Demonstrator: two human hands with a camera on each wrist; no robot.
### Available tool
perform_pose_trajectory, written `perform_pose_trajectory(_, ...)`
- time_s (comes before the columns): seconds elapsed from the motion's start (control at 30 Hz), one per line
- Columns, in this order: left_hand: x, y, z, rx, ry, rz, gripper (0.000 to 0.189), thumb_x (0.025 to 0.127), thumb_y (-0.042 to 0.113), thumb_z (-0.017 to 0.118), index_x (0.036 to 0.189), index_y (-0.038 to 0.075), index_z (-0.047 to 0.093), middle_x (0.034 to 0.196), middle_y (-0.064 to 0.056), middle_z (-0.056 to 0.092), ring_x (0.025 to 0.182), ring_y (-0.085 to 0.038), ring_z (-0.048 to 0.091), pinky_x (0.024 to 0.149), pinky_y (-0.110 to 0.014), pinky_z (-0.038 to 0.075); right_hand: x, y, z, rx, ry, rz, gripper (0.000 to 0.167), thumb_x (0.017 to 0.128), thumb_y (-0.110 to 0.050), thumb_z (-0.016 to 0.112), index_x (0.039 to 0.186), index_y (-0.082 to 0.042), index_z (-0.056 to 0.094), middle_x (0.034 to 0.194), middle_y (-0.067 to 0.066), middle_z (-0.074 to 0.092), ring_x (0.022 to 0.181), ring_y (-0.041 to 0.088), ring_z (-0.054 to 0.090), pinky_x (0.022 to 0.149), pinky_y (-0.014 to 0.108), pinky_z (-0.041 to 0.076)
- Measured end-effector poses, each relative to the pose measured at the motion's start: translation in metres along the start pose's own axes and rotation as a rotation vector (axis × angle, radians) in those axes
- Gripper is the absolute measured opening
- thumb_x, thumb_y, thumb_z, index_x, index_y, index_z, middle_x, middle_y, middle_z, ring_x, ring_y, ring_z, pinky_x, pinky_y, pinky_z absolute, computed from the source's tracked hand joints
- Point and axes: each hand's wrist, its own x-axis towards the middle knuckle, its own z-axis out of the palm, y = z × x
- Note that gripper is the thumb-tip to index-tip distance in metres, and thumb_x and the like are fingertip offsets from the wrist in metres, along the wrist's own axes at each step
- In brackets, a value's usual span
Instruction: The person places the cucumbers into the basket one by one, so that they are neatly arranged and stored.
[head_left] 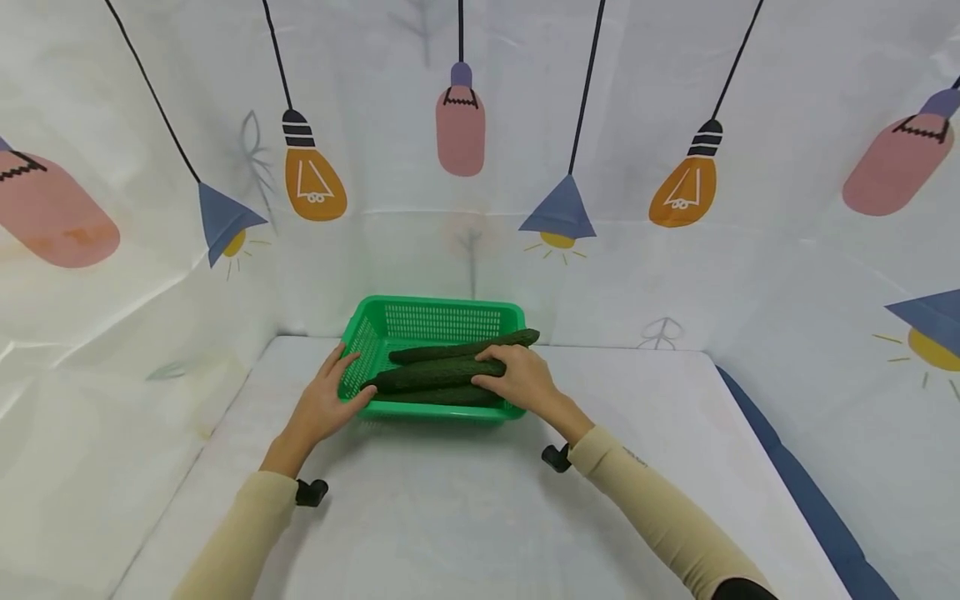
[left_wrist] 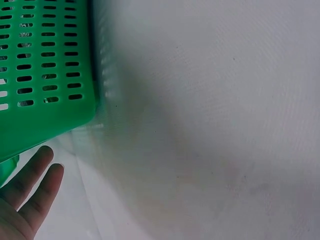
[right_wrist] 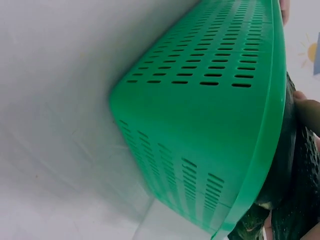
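A green plastic basket [head_left: 442, 411] with slotted walls holds three dark green cucumbers, lying lengthwise. My right hand [head_left: 525, 379] grips the right part of the middle cucumber [head_left: 427, 375], thumb on the near side and fingers over the far side. Behind it, the rear cucumber [head_left: 450, 350] has its right end up over the basket's rim. The front cucumber [head_left: 450, 397] is partly hidden under the middle one. At the basket's left end is my left hand [head_left: 330, 398], fingers spread and straight, thumb by the front left corner. Two of its fingers [left_wrist: 42, 192] show beside the basket wall [left_wrist: 45, 110] in the left wrist view.
The basket stands on a white-covered table [head_left: 465, 500], close to its back edge. Behind and beside it hang white sheets [head_left: 375, 267] printed with lamps and bulbs. A blue strip [head_left: 795, 483] runs along the table's right side.
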Motion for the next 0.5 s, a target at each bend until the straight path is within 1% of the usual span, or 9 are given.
perform_pose_trajectory(0.13, 0.004, 0.001, 0.0, 0.008, -0.006, 0.004, 0.08, 0.096, 0.057, 0.064, 0.158, 0.013, 0.039, 0.171, -0.016, 0.019, 0.147, -0.05, 0.036, 0.106, -0.073, 0.04, 0.0, 0.004, -0.005, 0.016, -0.055, -0.004, 0.039, 0.094, -0.04, 0.075, 0.127, -0.02, 0.074, 0.128, 0.002, 0.073, 0.117, 0.023, 0.069, 0.096, 0.046, 0.057)
perform_pose_trajectory(0.2, 0.005, 0.002, 0.001, 0.007, -0.01, 0.005, 0.081, 0.096, 0.057, 0.064, 0.159, 0.013, 0.038, 0.171, -0.016, 0.019, 0.148, -0.05, 0.036, 0.106, -0.073, 0.04, -0.001, 0.007, -0.008, 0.043, -0.077, -0.011, 0.039, 0.097, -0.038, 0.073, 0.13, -0.018, 0.072, 0.131, 0.003, 0.072, 0.12, 0.024, 0.068, 0.099, 0.046, 0.055)
perform_pose_trajectory(0.27, 0.007, 0.003, 0.001, 0.001, -0.012, 0.007, 0.082, 0.096, 0.058, 0.064, 0.159, 0.013, 0.038, 0.172, -0.015, 0.019, 0.148, -0.05, 0.036, 0.106, -0.073, 0.04, -0.003, 0.011, -0.013, 0.084, -0.081, -0.015, 0.039, 0.099, -0.036, 0.071, 0.132, -0.017, 0.071, 0.133, 0.004, 0.071, 0.123, 0.025, 0.066, 0.102, 0.047, 0.054)
perform_pose_trajectory(0.33, 0.007, 0.003, 0.0, -0.004, -0.02, 0.006, 0.083, 0.096, 0.058, 0.064, 0.16, 0.014, 0.036, 0.172, -0.015, 0.018, 0.148, -0.049, 0.035, 0.106, -0.073, 0.039, -0.006, 0.015, -0.017, 0.132, -0.055, -0.023, 0.039, 0.1, -0.034, 0.069, 0.133, -0.014, 0.07, 0.134, 0.006, 0.07, 0.125, 0.026, 0.065, 0.102, 0.048, 0.054)
perform_pose_trajectory(0.4, 0.007, 0.002, -0.002, -0.002, -0.038, 0.007, 0.084, 0.096, 0.059, 0.063, 0.161, 0.015, 0.033, 0.173, -0.014, 0.016, 0.148, -0.049, 0.035, 0.105, -0.074, 0.039, -0.011, 0.02, -0.023, 0.172, -0.008, -0.031, 0.039, 0.1, -0.033, 0.069, 0.133, -0.012, 0.07, 0.133, 0.007, 0.07, 0.124, 0.026, 0.065, 0.1, 0.048, 0.055)
perform_pose_trajectory(0.5, 0.005, -0.004, -0.01, -0.011, -0.063, 0.035, 0.083, 0.097, 0.056, 0.064, 0.162, 0.017, 0.031, 0.173, -0.015, 0.014, 0.151, -0.049, 0.031, 0.108, -0.075, 0.035, -0.023, 0.033, -0.033, 0.203, 0.073, -0.018, 0.041, 0.1, -0.03, 0.069, 0.135, -0.008, 0.067, 0.133, 0.009, 0.07, 0.121, 0.029, 0.066, 0.097, 0.051, 0.056)
